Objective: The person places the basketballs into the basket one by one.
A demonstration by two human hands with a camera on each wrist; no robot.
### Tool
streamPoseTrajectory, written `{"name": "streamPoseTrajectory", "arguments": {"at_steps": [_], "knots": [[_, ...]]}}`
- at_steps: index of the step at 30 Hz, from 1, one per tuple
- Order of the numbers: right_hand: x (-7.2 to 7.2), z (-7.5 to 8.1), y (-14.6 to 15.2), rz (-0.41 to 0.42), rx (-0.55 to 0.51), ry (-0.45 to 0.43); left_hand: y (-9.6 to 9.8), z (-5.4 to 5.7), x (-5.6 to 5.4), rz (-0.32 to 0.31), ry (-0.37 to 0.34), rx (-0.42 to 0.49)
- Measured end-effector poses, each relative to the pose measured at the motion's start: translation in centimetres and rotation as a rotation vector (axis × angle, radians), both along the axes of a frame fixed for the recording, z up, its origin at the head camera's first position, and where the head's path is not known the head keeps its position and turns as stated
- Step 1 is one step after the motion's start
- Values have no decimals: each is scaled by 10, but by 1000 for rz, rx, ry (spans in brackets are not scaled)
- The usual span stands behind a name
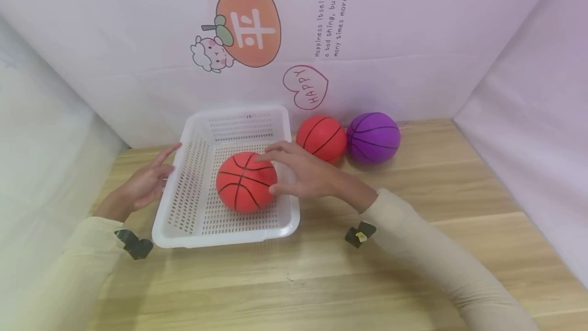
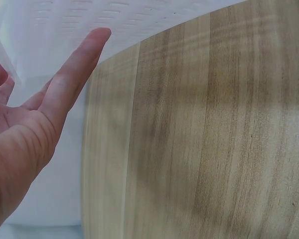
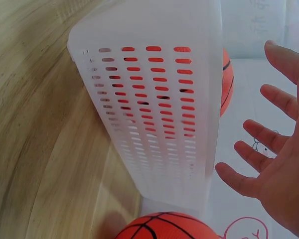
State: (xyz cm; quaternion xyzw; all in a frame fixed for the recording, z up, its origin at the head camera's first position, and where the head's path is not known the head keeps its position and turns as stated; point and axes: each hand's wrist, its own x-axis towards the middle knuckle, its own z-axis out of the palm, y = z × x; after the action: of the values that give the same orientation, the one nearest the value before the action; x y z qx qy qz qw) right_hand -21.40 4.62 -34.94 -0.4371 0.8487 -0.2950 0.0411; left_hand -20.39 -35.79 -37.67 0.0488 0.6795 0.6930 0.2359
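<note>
A white plastic basket (image 1: 209,241) with slotted walls stands on the table, and a red toy basketball (image 1: 245,183) lies inside it. My left hand (image 1: 146,183) is at the basket's left side, one extended finger reaching the rim. The left wrist view shows that hand (image 2: 45,109) with a straight finger by the slotted wall. Over the right rim, my right hand (image 1: 305,170) is held with spread fingers beside the ball. In the right wrist view, nothing lies between the spread fingers of this hand (image 3: 284,144), and the ball (image 3: 226,84) shows past the rim.
Behind and right of the basket, a second red basketball (image 1: 321,139) sits against a purple basketball (image 1: 374,138). A printed white cloth (image 1: 390,24) hangs behind the wooden table (image 1: 294,290), with more white cloth at both sides.
</note>
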Motion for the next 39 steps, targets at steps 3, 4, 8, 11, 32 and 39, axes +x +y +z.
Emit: {"name": "streamPoseTrajectory", "arguments": {"at_steps": [3,4,8,11,32,39], "knots": [[0,0,4,-9,-1,0,-1,0,0,-3,3,1],[0,0,5,-15,1,-3,-1,1,1,-5,6,1],[0,1,10,-37,7,-14,-3,2,1,-15,14,3],[0,2,14,-43,3,-14,-3,2,1,-17,15,4],[-4,-2,42,-84,-47,-22,-3,-3,-1,-19,6,35],[-6,-3,55,-100,-62,0,-3,-4,-2,-26,11,37]]}}
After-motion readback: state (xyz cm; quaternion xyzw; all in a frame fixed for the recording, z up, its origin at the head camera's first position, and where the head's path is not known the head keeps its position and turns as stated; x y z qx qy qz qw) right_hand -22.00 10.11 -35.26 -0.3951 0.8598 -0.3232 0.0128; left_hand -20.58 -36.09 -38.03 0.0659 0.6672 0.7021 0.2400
